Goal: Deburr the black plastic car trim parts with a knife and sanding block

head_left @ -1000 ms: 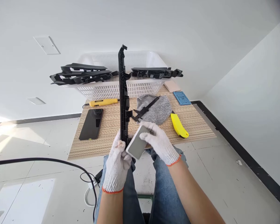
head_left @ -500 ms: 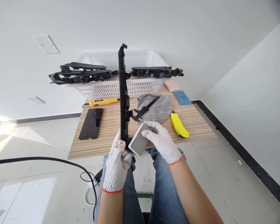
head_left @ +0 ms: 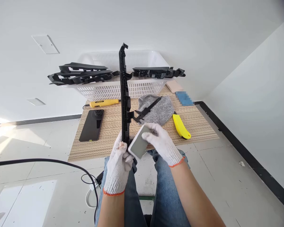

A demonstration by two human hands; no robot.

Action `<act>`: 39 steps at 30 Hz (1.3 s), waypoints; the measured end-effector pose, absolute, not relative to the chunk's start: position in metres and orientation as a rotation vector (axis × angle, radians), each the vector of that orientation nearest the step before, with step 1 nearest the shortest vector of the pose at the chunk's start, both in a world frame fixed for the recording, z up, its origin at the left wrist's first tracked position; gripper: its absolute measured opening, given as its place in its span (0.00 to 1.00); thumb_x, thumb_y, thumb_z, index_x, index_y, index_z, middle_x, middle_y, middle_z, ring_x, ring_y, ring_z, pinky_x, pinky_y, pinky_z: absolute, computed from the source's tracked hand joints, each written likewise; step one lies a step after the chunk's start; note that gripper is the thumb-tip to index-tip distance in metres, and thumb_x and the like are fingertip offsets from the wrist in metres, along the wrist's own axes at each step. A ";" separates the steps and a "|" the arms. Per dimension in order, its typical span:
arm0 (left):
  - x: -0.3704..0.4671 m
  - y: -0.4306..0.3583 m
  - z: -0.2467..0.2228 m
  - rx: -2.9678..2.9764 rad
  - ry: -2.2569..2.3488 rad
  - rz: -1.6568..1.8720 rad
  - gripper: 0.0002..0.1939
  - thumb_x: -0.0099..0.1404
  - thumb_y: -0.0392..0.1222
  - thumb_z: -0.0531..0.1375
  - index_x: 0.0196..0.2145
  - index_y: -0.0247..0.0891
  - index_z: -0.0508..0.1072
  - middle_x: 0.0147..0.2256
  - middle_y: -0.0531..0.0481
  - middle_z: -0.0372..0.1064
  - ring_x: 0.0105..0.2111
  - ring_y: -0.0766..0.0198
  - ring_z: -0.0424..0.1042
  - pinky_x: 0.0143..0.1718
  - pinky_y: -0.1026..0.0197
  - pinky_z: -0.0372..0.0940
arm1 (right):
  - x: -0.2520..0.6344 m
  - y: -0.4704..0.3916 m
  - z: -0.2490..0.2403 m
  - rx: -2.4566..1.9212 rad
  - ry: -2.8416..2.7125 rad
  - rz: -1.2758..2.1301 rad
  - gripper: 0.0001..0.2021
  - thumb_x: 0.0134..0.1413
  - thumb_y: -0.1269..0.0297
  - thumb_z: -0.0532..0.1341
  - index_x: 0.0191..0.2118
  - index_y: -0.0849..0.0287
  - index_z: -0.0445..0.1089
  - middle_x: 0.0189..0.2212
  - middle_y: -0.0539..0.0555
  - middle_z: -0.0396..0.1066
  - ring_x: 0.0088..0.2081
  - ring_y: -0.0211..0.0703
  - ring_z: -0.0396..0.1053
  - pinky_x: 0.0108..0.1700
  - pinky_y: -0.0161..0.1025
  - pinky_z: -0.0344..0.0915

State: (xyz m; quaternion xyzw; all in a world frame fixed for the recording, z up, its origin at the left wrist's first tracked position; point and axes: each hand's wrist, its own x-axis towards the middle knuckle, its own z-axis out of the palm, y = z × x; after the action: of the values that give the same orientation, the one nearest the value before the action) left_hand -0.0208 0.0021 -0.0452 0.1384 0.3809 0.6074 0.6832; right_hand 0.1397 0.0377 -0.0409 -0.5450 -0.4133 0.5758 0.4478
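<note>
Strip mostly beyond left grip, grey block in right grip

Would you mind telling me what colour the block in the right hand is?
The block shows a grey broad face, clearest in the head view.

Below the frame's centre, the gloved left hand grips the lower end of a long black strip; the gloved right hand holds a grey block beside that end. A white basket bearing black parts stands at upper centre; a phone lies left of centre, a yellow tool right of centre
</note>
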 end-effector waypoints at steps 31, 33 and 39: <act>-0.022 0.003 -0.049 0.297 0.779 1.371 0.23 0.59 0.37 0.70 0.52 0.41 0.75 0.23 0.62 0.53 0.17 0.78 0.48 0.17 0.77 0.55 | 0.134 0.041 -0.049 -1.362 -0.837 1.391 0.24 0.48 0.51 0.70 0.51 0.54 0.73 0.37 0.51 0.74 0.27 0.33 0.66 0.24 0.31 0.64; -0.022 0.003 -0.049 0.305 0.775 1.352 0.22 0.58 0.38 0.71 0.51 0.42 0.75 0.22 0.62 0.54 0.16 0.78 0.50 0.16 0.76 0.55 | 0.135 0.041 -0.051 -1.315 -0.870 1.428 0.25 0.48 0.52 0.71 0.51 0.54 0.73 0.39 0.51 0.74 0.27 0.33 0.66 0.24 0.31 0.64; -0.023 0.003 -0.051 0.285 0.762 1.369 0.22 0.59 0.37 0.70 0.51 0.42 0.74 0.22 0.62 0.53 0.16 0.78 0.47 0.16 0.76 0.54 | 0.133 0.042 -0.050 -1.315 -0.789 1.390 0.26 0.46 0.52 0.72 0.50 0.56 0.72 0.37 0.51 0.74 0.26 0.32 0.65 0.23 0.31 0.64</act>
State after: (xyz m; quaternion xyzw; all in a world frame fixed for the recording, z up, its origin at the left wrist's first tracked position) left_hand -0.0229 0.0034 -0.0506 0.1279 0.3420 0.6146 0.6993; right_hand 0.1334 0.0415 -0.0495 -0.5462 -0.3276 0.5775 0.5108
